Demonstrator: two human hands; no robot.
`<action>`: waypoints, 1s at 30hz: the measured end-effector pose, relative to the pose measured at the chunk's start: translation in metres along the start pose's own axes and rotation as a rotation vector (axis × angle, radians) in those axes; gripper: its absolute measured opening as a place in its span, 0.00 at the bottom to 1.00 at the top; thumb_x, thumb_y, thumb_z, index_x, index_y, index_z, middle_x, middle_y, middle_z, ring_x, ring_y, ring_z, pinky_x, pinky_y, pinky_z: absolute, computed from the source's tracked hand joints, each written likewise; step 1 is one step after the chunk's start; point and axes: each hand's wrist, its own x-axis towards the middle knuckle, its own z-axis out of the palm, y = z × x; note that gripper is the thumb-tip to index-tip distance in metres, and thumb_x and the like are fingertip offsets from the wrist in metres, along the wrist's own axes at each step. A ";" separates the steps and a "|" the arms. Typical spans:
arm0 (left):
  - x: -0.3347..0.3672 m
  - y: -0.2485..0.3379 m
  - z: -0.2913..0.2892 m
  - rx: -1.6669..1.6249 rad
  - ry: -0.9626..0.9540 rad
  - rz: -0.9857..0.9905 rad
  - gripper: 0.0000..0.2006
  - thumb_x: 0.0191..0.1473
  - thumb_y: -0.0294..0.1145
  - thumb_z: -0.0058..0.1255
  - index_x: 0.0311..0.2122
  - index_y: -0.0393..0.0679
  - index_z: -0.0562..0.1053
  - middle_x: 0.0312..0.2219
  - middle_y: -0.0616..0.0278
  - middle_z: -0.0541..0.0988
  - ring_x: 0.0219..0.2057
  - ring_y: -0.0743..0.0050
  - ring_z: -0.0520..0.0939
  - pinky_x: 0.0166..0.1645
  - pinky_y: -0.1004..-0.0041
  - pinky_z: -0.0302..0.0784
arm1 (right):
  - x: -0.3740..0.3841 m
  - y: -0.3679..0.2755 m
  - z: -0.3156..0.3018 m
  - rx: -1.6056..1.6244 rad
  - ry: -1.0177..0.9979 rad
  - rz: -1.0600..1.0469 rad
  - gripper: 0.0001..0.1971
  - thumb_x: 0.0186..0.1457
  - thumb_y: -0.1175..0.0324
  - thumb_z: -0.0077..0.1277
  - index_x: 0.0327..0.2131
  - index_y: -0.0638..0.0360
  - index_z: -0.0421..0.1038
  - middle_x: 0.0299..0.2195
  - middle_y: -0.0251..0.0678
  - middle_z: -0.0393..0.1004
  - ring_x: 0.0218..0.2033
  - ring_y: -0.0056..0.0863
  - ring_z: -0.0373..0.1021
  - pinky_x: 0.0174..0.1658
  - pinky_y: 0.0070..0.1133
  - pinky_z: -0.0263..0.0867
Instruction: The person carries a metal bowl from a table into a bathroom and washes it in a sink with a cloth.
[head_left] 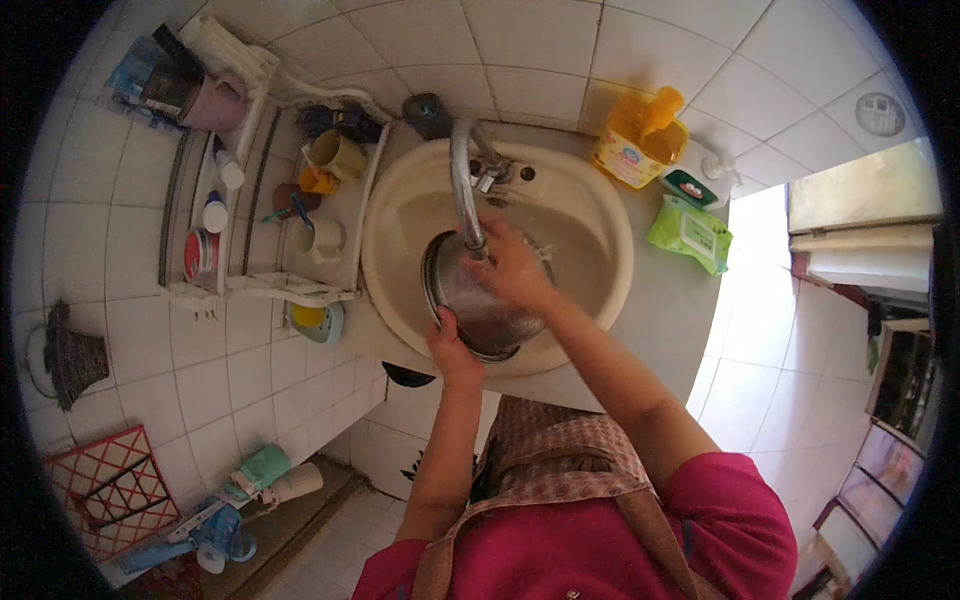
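Note:
A round metal pot (475, 300) lies tilted in the cream washbasin (618, 285), its dark rim toward the left. My left hand (455, 350) grips the pot's near rim, thumb on top and the other fingers mostly hidden behind the metal. Under the spout of the chrome tap (461, 180), my right hand (515, 268) lies over the pot's side with its fingers apart. Slight blur softens the right fingers, and whether water runs is hard to make out.
Right of the basin stand a yellow container (630, 160), a white pump bottle (708, 172) and a green wipes pack (690, 235). A white wall shelf (285, 288) with cups and tubes is on the left. A dark cup (428, 115) stands behind the basin.

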 end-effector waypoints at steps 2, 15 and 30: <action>0.002 -0.004 -0.006 -0.062 -0.057 0.006 0.24 0.55 0.44 0.43 0.51 0.38 0.58 0.50 0.56 0.63 0.50 0.58 0.64 0.53 0.60 0.61 | 0.017 0.046 -0.007 0.322 -0.050 0.165 0.23 0.56 0.55 0.39 0.53 0.51 0.58 0.54 0.44 0.57 0.56 0.43 0.52 0.55 0.32 0.51; 0.030 -0.020 0.003 -0.395 -0.333 -0.211 0.25 0.58 0.45 0.37 0.55 0.40 0.55 0.51 0.57 0.63 0.51 0.60 0.65 0.55 0.62 0.61 | -0.038 -0.027 0.007 -0.355 0.246 -0.283 0.23 0.42 0.62 0.52 0.46 0.49 0.67 0.51 0.41 0.59 0.55 0.46 0.50 0.57 0.32 0.49; 0.038 -0.006 0.078 0.322 -0.203 -0.255 0.22 0.52 0.32 0.48 0.52 0.42 0.59 0.45 0.58 0.68 0.44 0.65 0.70 0.46 0.64 0.67 | 0.123 0.059 0.013 -0.337 0.042 -0.179 0.24 0.45 0.71 0.46 0.49 0.50 0.60 0.43 0.43 0.68 0.34 0.46 0.70 0.37 0.36 0.66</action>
